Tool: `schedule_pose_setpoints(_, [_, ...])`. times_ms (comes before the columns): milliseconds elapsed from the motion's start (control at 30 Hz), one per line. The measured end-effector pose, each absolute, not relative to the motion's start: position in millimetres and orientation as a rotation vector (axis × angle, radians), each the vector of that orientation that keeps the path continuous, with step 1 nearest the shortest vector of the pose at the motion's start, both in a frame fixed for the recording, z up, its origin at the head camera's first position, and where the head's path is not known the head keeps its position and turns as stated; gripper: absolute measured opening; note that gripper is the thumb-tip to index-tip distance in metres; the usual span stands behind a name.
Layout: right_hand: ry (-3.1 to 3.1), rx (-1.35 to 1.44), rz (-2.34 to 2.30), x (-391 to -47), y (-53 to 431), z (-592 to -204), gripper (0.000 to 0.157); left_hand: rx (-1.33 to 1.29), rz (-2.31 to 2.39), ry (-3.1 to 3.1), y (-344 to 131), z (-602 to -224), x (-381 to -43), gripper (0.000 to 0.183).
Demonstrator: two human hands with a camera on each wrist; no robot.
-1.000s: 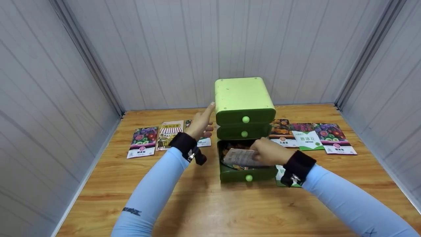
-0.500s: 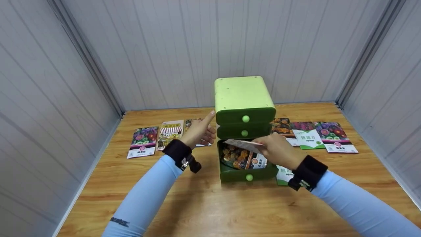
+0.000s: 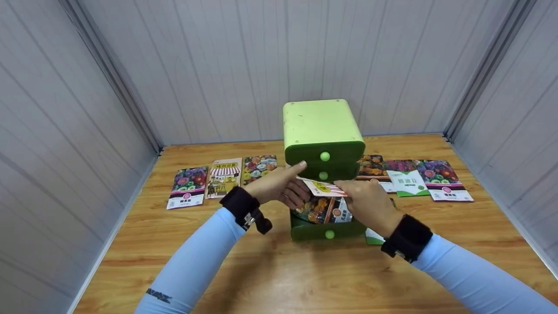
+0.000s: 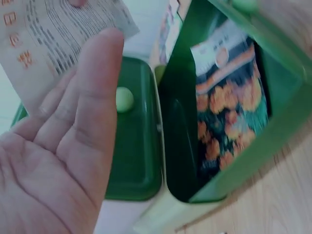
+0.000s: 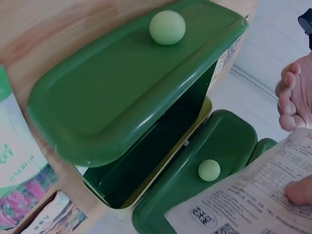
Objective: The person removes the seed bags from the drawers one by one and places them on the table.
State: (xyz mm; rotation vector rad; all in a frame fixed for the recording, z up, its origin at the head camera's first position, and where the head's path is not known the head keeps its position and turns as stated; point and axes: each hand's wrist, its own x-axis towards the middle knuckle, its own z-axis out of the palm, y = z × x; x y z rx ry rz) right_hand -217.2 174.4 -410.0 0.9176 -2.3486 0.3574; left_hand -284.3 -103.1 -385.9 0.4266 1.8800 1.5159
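Note:
My right hand (image 3: 370, 203) pinches a seed packet (image 3: 317, 186) with a striped-awning picture, raised in front of the green drawer cabinet (image 3: 320, 122). Printed text covers the packet's other side in both wrist views, and the right thumb (image 5: 300, 191) presses on it. My left hand (image 3: 281, 187) is at the packet's left end, thumb up and fingers relaxed; whether it touches the packet is unclear. Below the hands, the bottom drawer (image 3: 305, 233) is pulled out. Inside lies a seed packet with orange flowers (image 4: 229, 107).
Several packets lie on the wooden table, such as a purple-flowered one (image 3: 187, 187) and an awning one (image 3: 224, 179) at left, and a green-white one (image 3: 407, 181) at right. Another green-white packet (image 3: 374, 237) lies beside the drawer. Panel walls (image 3: 218, 65) enclose the table.
The right hand has lifted the packet out of the drawer and turned its picture side into view, uncovering the orange-flower packet. The left hand has moved right from the cabinet's side toward the packet.

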Motion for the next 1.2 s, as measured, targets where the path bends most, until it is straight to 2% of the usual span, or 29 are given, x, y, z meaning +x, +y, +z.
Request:
schedule_pose_setpoints(133, [-2.264, 0.913, 0.232, -216.9, 174.0, -414.8, 0.039, 0.43, 1.621, 1.773, -95.5, -384.9, -282.3, 0.051])
schedule_pose_setpoints(200, [-2.213, 0.907, 0.155, -216.5, 173.4, -417.4, 0.039, 0.42, 1.659, 1.731, -90.4, -384.2, -281.0, 0.046])
schedule_pose_setpoints(367, [-2.119, 0.866, 0.017, -216.0, 167.8, -421.5, 0.029, 0.352, 1.767, 1.696, -77.4, -383.1, -275.7, 0.03])
schedule_pose_setpoints(567, [-2.153, 0.81, 0.006, -213.6, 161.8, -426.4, 0.028, 0.28, 1.857, 1.71, -67.5, -384.2, -271.0, 0.026])
schedule_pose_setpoints(767, [-2.371, 0.821, 0.221, -206.6, 162.2, -426.2, 0.05, 0.244, 1.848, 1.802, -68.3, -384.7, -273.4, 0.03])
schedule_pose_setpoints(1000, [-2.532, 0.861, 0.38, -204.7, 166.2, -419.2, 0.094, 0.265, 1.72, 1.914, -76.4, -385.8, -277.4, 0.028])
schedule_pose_setpoints(1200, [-2.705, 0.782, 0.628, -208.5, 169.9, -406.5, 0.091, 0.367, 1.468, 2.085, -79.5, -381.7, -279.3, 0.021])
